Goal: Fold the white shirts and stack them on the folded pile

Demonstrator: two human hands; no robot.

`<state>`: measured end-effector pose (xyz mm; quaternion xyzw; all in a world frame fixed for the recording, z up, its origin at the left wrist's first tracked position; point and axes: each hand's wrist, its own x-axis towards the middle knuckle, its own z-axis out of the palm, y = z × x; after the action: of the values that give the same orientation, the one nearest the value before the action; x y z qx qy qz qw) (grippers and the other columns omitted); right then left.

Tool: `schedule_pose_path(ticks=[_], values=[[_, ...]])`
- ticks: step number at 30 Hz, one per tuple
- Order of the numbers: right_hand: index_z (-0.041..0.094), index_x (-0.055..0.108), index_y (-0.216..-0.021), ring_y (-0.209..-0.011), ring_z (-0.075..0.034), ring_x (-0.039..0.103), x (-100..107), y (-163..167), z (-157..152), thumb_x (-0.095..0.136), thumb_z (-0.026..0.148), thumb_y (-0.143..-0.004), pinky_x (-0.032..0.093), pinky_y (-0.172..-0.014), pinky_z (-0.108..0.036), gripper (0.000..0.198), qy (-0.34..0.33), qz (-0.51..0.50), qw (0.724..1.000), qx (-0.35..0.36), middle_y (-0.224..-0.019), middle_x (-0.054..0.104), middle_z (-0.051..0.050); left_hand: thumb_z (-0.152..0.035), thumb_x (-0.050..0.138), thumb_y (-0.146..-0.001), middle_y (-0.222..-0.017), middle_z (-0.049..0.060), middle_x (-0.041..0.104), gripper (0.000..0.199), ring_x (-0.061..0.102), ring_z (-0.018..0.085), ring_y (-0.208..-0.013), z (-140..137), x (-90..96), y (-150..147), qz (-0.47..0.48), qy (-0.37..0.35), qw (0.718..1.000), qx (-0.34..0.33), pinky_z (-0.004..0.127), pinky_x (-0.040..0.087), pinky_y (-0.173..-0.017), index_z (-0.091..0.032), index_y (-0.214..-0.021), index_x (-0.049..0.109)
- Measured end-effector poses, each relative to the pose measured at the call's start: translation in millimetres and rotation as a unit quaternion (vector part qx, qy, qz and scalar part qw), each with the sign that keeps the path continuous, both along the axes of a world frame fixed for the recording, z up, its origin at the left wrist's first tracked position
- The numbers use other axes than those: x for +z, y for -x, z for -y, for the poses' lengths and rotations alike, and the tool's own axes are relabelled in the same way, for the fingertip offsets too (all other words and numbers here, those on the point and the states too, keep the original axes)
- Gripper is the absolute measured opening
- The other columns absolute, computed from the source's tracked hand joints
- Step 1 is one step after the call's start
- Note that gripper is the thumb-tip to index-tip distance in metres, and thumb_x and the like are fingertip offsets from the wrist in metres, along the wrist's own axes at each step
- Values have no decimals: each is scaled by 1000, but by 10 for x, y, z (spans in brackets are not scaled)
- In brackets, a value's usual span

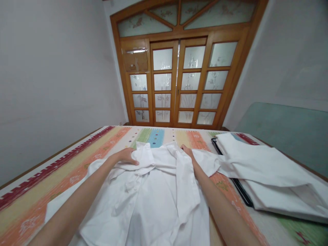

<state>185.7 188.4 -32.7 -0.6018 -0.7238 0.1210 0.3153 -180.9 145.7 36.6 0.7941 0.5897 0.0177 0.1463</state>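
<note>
A white collared shirt (159, 194) lies spread in front of me, its front open and its collar end pointing away. My left hand (126, 156) is closed on the fabric beside the left collar point, thumb on top and the other fingers mostly hidden. On the other side, my right hand (188, 151) grips the shirt next to the collar, with its fingertips partly out of sight. One white sleeve (222, 165) stretches to the right and reaches the folded white cloth there. Wrinkles run across the shirt's left front.
At the right, folded white cloth (269, 160) rests on a flat black-edged item (242, 193). Under everything is a striped, patterned cover (74, 177). A pale green panel (284, 126) stands along the right wall. Wooden doors with glass panes (176, 82) are beyond the far edge.
</note>
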Motion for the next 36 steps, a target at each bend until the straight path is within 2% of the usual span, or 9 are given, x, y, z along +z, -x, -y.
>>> schedule_pose_path(ticks=[5,8,12,16,20,26,30,33,36], values=[[25,35,-64,-59,-14,41,-18,-89,152,50,30,-66,26,-55,-24,16,-45,-139,989,12,-57,44,6,-70,20,-86,-82,12,72,68,66,27,-86,-168,-53,-108,78,5,987,143,32,47,-74,-19,-63,58],[25,34,-64,-58,-14,38,-6,-95,185,49,33,-65,26,-55,-25,17,-95,-189,977,-8,-57,40,6,-67,28,-85,-84,11,72,61,66,27,-87,-249,11,-186,73,-12,986,152,30,47,-71,-19,-62,59],[26,30,-63,-59,-14,35,4,-99,189,47,32,-69,27,-56,-27,19,-182,-198,963,-4,-60,37,5,-64,50,-75,-79,6,71,49,65,26,-82,-315,170,-219,89,-17,992,83,30,46,-68,-19,-67,66],[25,30,-61,-65,-17,37,-9,-126,170,47,27,-74,31,-61,-28,22,-238,-174,956,-7,-63,39,3,-50,63,-71,-93,6,70,39,61,25,-93,-311,257,-265,143,-209,967,29,34,46,-86,-19,-93,72],[24,39,-63,-75,-19,43,-25,-143,137,54,26,-78,36,-71,-30,21,-292,-113,948,-61,-72,47,-2,-39,57,-77,-102,11,63,38,55,28,-104,-258,94,-345,85,-397,914,6,45,41,-96,-19,-107,69],[22,52,-67,-83,-21,51,-22,-104,161,60,23,-77,39,-80,-31,13,-197,-34,980,-20,-80,58,-5,-23,55,-70,-107,11,66,25,57,26,-106,-316,-257,-386,39,-259,965,-19,40,42,-99,-18,-89,71],[23,53,-81,-80,-20,55,-21,-82,212,51,28,-80,43,-74,-29,5,-160,-141,976,-41,-82,61,-4,-27,48,-74,-102,6,71,28,62,20,-98,-444,-214,-431,129,-178,975,16,30,47,-92,-18,-88,71],[22,53,-98,-77,-19,59,-24,-87,204,45,26,-81,44,-72,-27,20,-117,-195,973,-35,-82,64,-3,-29,36,-83,-82,5,73,36,66,19,-82,-517,-131,-501,141,-103,983,49,28,50,-82,-17,-78,70],[20,56,-109,-72,-19,60,-41,-104,157,42,23,-81,44,-70,-27,31,-100,-189,977,-20,-76,65,-2,-29,39,-83,-71,5,71,35,66,19,-74,-556,-98,-576,114,-100,985,79,29,51,-78,-14,-93,70]])
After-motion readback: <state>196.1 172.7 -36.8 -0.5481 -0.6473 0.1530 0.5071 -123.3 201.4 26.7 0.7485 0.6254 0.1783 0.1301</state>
